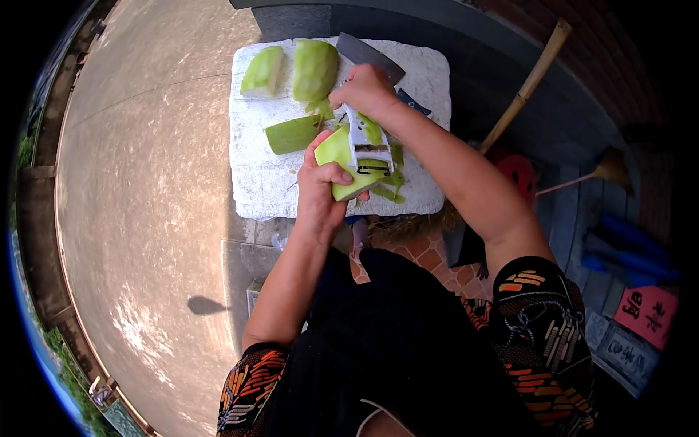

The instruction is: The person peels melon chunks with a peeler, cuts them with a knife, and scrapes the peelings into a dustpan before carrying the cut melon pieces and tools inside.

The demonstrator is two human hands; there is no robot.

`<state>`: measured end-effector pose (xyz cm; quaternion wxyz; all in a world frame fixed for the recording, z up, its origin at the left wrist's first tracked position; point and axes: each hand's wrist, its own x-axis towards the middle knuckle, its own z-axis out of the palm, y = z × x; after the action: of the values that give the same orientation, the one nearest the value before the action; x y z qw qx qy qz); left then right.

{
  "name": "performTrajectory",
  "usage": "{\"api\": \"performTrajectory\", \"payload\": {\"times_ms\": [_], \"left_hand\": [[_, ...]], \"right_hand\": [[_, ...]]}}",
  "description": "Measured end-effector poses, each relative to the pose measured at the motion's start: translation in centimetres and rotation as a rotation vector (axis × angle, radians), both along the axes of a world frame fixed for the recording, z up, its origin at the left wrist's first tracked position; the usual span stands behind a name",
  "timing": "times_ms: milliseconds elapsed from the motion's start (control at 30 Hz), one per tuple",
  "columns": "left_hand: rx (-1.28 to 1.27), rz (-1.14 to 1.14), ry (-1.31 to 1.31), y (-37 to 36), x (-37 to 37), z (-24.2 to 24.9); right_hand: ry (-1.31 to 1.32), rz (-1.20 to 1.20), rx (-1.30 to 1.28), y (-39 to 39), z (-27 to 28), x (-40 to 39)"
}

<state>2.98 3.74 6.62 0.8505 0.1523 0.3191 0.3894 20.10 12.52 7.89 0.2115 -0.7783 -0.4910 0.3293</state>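
Observation:
My left hand (pixel 320 186) grips a pale green melon piece (pixel 336 154) from below and the left, over the near part of a white block (pixel 262 186). In my right hand (pixel 366 89) is the handle of a white peeler (pixel 364 138), its blade end against the top of that piece. Green peel strips (pixel 393 188) lie beside and under it. Farther back rest two peeled-looking pieces, one wedge-shaped (pixel 262 71) and one rounded (pixel 315 69). A piece with darker green skin (pixel 293 135) lies left of the peeler. A broad knife blade (pixel 368 57) is behind my right hand.
A bamboo pole (pixel 528 84) leans at the right of the block. Beyond it are a red object (pixel 518 173), blue cloth (pixel 630 251) and a pink sign (pixel 646 315). Concrete ground (pixel 145 182) spreads at the left; reddish tiles (pixel 429 262) show below the block.

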Motion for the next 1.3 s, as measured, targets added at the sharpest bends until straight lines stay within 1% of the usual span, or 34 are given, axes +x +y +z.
{"api": "performTrajectory", "payload": {"times_ms": [100, 233, 333, 467, 500, 567, 600, 667, 700, 800, 833, 933, 967, 1033, 1133, 1167, 1267, 1300], "left_hand": [[0.005, -0.062, 0.005, -0.6, -0.3, 0.0], [0.029, -0.052, -0.038, 0.0, -0.7, 0.4], [0.109, -0.074, 0.026, 0.2, -1.3, 0.3], [0.106, -0.033, 0.025, 0.5, -1.5, 0.7], [0.112, -0.055, 0.004, 0.4, -1.5, 0.7], [0.118, -0.1, -0.038, 0.4, -2.0, 0.8], [0.097, -0.172, -0.072, -0.3, -2.1, 0.9], [0.081, -0.171, -0.08, -1.2, -1.5, 0.4], [0.059, -0.18, -0.072, -1.4, -1.4, 0.3], [0.043, -0.091, 0.016, 0.7, -0.5, -1.5], [0.073, -0.083, 0.033, 1.1, -0.3, -2.1], [0.16, -0.093, 0.07, 1.3, -0.4, -2.9], [0.149, -0.088, 0.065, 1.1, -0.3, -2.7], [0.14, -0.07, 0.051, 1.0, -0.1, -1.7], [0.189, -0.193, 0.059, 0.3, -0.7, 0.5], [0.17, -0.126, -0.002, -0.3, -0.2, 1.2], [0.119, -0.142, -0.029, -1.0, -0.9, 0.8], [0.178, -0.145, -0.051, -1.1, -0.9, 0.7]], "right_hand": [[-0.01, 0.032, 0.0, 1.1, -0.4, 0.3], [0.003, 0.034, -0.009, 2.6, -0.7, 0.0], [0.011, 0.025, 0.009, 3.8, -1.1, 0.0], [0.013, 0.028, 0.026, 4.4, -0.7, -0.4], [0.011, 0.029, 0.033, 4.4, -0.7, -0.3], [-0.088, -0.054, 0.125, 5.7, -1.6, 1.0], [-0.136, -0.097, 0.172, 6.3, -2.0, 1.9], [-0.228, -0.136, 0.22, 7.1, -1.5, 4.1], [-0.272, -0.155, 0.303, 7.1, -1.2, 4.3], [-0.266, -0.251, 0.371, 7.0, 0.3, 4.2], [-0.209, -0.24, 0.371, 6.5, 0.9, 4.2], [-0.156, -0.135, 0.263, 4.7, 1.2, 1.9], [-0.108, -0.111, 0.223, 3.5, 0.8, 0.8], [-0.05, -0.071, 0.135, 1.9, -0.1, -0.8], [-0.058, -0.07, 0.148, 2.2, -1.5, 0.0], [0.011, -0.093, 0.122, 3.1, -2.0, 1.1], [-0.193, -0.183, 0.176, 5.4, -2.9, 4.3], [-0.223, -0.217, 0.197, 5.8, -2.3, 5.2]]}}
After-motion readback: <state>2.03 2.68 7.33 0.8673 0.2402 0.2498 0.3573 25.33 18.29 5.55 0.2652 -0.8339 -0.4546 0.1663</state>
